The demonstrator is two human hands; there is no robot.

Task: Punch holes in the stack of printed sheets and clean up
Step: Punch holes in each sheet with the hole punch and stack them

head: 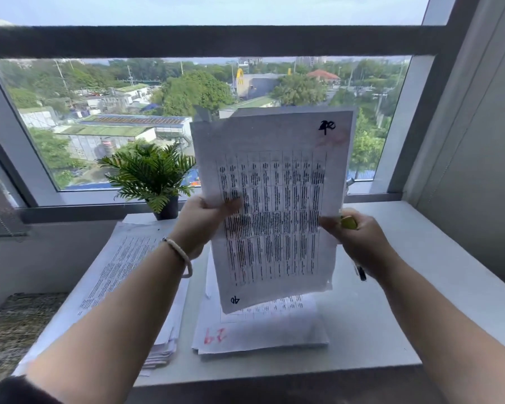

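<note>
Head view: left hand (200, 218) and right hand (359, 237) pinch raised sheets (271, 205), forearms extended.

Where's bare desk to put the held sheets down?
Bare desk lies right of the middle paper stack, running to the wall, with only a pen at its near edge. The left side is crowded: a spread stack, the potted plant behind. Both hands hold the sheets.
</note>
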